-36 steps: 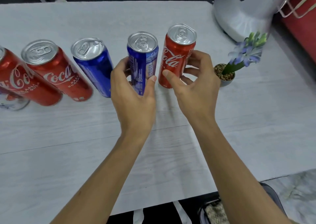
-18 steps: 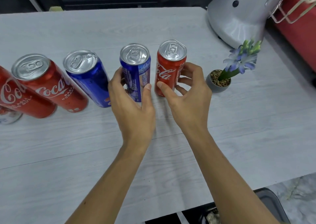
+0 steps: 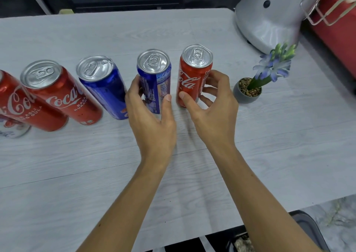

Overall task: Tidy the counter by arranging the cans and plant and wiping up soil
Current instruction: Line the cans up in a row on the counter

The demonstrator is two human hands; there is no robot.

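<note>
Keeps the left hand (image 3: 152, 120) wrapped round the blue can (image 3: 156, 78), thumb across the label and fingers curled behind. Holds the red Coca-Cola can (image 3: 192, 76) in the right hand (image 3: 210, 107) more loosely than a second ago: thumb pressed low on the front, index finger against the far side, lower fingers spread and barely touching (a grip on the way out, by the look of it).

Leaves both cans in the same order and with much the same narrow gap as before, upright on the grey wood-grain counter (image 3: 269, 145). Sets the red can just left of the potted hyacinth (image 3: 248, 92), not touching it, and the blue can next along, further left of the pot. Continues the row leftward from the pot with a second blue can (image 3: 104, 90), a second Coca-Cola can (image 3: 63, 95), a third Coca-Cola can (image 3: 19, 105) and a white can (image 3: 11, 130) cut off at the frame edge. Places the silver appliance (image 3: 269, 20) behind the pot, well apart.

Suggests the arranging part is nearly done: one line of cans, plant at its end. Shows no loose soil near the pot, so cannot judge the wiping step either way. Calls next, probably, for releasing both cans without nudging them.
</note>
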